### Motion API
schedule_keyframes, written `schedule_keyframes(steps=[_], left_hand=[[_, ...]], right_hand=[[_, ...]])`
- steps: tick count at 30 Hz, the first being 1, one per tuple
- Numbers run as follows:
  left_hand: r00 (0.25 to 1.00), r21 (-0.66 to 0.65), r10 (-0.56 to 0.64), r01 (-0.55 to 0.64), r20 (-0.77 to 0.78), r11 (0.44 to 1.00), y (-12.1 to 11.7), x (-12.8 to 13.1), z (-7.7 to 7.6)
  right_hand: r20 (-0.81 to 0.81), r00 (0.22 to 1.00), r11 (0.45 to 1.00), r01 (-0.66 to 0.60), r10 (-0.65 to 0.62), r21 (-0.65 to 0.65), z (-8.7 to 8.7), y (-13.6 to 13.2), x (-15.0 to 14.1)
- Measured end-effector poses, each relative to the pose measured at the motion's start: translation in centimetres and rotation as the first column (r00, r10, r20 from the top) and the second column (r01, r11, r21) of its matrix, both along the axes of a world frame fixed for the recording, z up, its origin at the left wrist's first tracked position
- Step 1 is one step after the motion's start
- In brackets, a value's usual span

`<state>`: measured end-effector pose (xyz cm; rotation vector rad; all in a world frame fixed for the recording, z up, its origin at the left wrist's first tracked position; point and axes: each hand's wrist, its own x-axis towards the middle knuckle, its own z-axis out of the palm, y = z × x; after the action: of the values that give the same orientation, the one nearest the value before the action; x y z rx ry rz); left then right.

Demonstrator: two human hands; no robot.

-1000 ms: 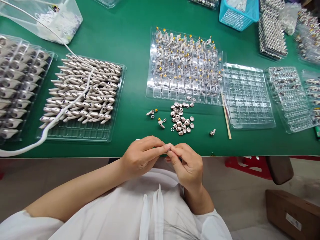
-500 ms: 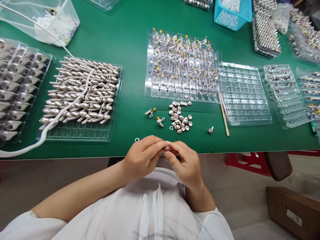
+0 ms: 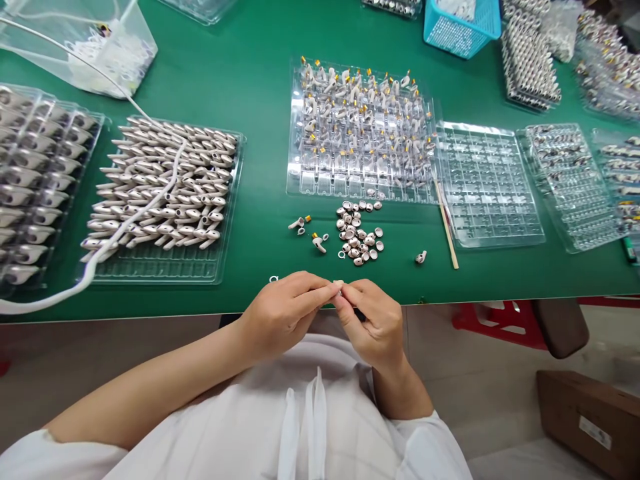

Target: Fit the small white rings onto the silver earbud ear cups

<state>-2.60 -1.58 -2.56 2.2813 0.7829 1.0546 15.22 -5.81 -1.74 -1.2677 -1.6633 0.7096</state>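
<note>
At the near edge of the green table (image 3: 265, 73), my left hand (image 3: 283, 312) and my right hand (image 3: 373, 319) meet fingertip to fingertip, both pinched on one small earbud part (image 3: 339, 286) that is mostly hidden by the fingers. Just beyond them lies a heap of small round caps (image 3: 357, 233). Two loose earbud pieces (image 3: 300, 225) (image 3: 320, 243) lie left of the heap, and another loose piece (image 3: 421, 257) lies to its right.
A clear tray of earbud stems with gold tips (image 3: 360, 127) stands behind the heap. An unfilled clear tray (image 3: 487, 183) and a wooden stick (image 3: 447, 223) lie to the right, and a tray of white shells (image 3: 160, 187) crossed by a white cable (image 3: 100, 247) to the left. A blue basket (image 3: 463, 23) is at the back.
The fingers have shifted slightly on the small part, with the pinch staying at the table edge. The view drifted a little.
</note>
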Motion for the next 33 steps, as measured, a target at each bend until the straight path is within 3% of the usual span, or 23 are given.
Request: schedule_keyframes(steps=[7,15,24,33], left_hand=[[1.000,0.109,0.006,-0.009,0.024,0.994,-0.2,0.1,-0.5],[0.996,0.150,0.060,-0.070,0.071,0.986,-0.4,0.7,-0.2],[0.996,0.258,0.044,-0.025,-0.071,0.966,-0.6,0.3,-1.0],[0.989,0.313,0.103,-0.066,-0.104,0.947,-0.7,0.9,-0.3]], right_hand=[[0.114,0.993,0.995,-0.042,0.031,0.093,0.0,0.0,-0.2],[0.073,0.994,0.997,-0.077,0.078,-0.015,0.5,0.2,-0.1],[0.213,0.977,0.996,-0.023,0.005,0.081,-0.1,-0.4,-0.4],[0.299,0.954,0.986,-0.014,-0.037,0.165,-0.6,-0.5,-0.8]])
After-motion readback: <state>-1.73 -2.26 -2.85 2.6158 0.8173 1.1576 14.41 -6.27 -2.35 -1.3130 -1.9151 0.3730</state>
